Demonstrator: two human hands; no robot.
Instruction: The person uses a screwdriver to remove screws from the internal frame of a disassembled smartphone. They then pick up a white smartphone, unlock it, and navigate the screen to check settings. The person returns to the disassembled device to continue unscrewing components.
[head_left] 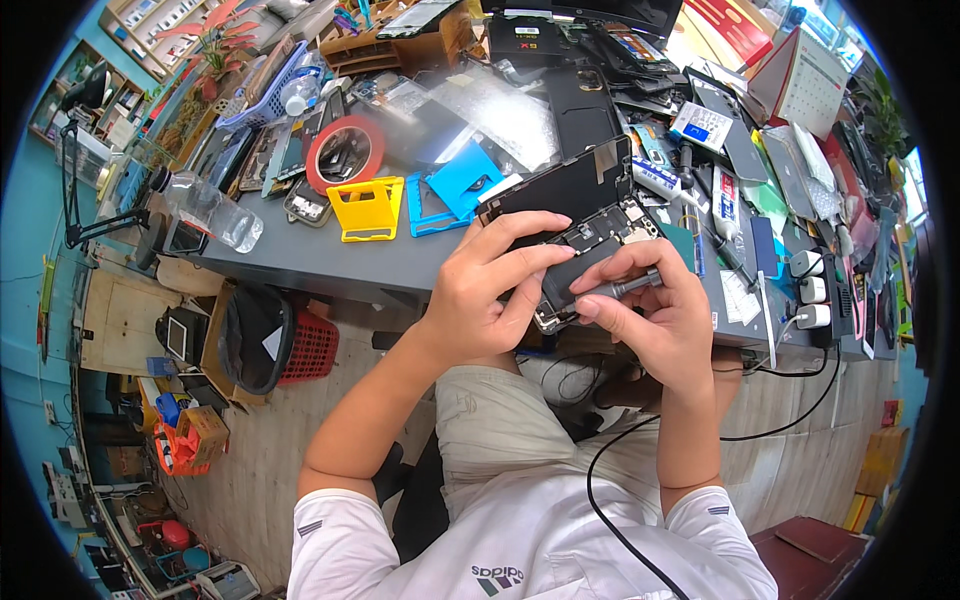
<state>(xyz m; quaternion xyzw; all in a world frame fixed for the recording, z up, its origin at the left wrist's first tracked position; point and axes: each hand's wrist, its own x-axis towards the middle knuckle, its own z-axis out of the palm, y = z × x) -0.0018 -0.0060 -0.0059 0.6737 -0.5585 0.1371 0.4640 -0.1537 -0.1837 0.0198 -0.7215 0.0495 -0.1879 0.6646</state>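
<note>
An opened smartphone (612,228) is held over the desk's front edge, its circuit board and dark inner parts exposed. Its black screen panel (573,178) stands raised along the far side, like an open lid. My left hand (470,295) grips the phone from the left, with fingertips on its inner parts. Closed around a small grey screwdriver-like tool (632,284), my right hand (665,315) is at the phone's near right side. The tool's tip is hidden by my fingers.
On the grey desk (340,262) stand a yellow phone stand (366,209), a blue stand (462,183), a red tape roll (345,153) and a plastic bottle (210,210). White chargers (812,290) sit at the right. A black-lined bin (255,340) is below left.
</note>
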